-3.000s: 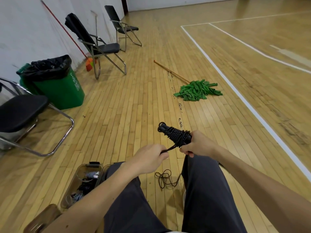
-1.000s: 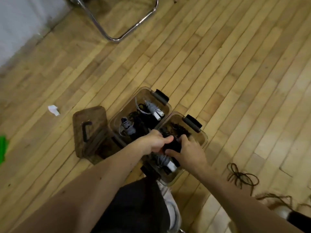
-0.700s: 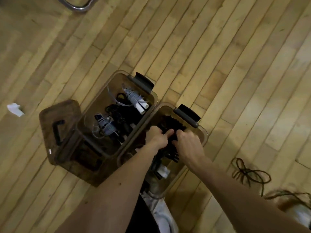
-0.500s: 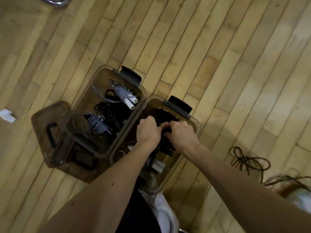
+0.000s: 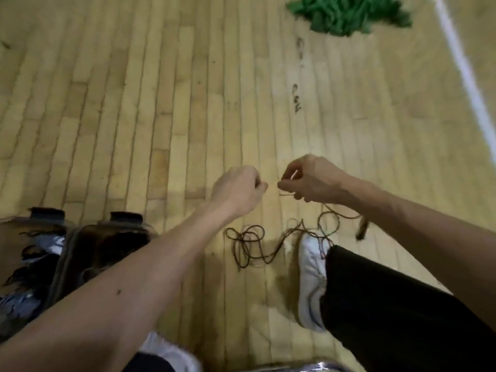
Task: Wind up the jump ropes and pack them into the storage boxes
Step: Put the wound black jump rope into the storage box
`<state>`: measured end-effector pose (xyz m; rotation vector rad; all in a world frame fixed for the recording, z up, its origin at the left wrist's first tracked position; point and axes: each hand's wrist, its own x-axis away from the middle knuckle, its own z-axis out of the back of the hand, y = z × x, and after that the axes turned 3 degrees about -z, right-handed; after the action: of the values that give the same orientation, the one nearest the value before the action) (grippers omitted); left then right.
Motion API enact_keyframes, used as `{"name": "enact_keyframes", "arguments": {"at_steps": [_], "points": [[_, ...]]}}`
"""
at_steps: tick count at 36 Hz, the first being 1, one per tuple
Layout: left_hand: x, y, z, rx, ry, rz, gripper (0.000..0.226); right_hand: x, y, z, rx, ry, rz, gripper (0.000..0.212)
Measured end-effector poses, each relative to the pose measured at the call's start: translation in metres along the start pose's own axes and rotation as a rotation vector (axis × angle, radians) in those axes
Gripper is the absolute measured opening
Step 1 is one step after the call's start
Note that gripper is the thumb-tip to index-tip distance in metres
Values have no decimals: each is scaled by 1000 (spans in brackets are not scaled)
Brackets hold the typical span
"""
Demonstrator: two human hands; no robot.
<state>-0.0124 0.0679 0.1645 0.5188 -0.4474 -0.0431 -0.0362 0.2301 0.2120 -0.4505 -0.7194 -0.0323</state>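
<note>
Right hand: fingers curled, a thin strand of the jump rope pinched between them. Left hand: fingers curled just beside the right fingertips; whether the strand is gripped cannot be told. The loose coils are shown on the floor below the fingers, and the storage boxes well to their left.

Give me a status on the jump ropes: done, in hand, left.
Done: wound bundles lie in the storage boxes at lower left. In hand: the right hand pinches a loose rope whose tangle lies on the floor by the white shoe; the left hand is curled beside it, hold too blurred to tell. Left: wind this rope and pack it.
</note>
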Motion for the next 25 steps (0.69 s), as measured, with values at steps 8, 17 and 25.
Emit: {"name": "enact_keyframes", "arguments": {"at_steps": [8,17,25], "points": [[-33,156,-132,220,-260,-19,25,37,213,11,-323,190,-374,20],[-98,197,-275,343,-516,126,22,-29,352,-70,-377,237,-657,49],[-138,198,-366,204,-456,134,29,-101,404,-96,-144,219,-626,47]]}}
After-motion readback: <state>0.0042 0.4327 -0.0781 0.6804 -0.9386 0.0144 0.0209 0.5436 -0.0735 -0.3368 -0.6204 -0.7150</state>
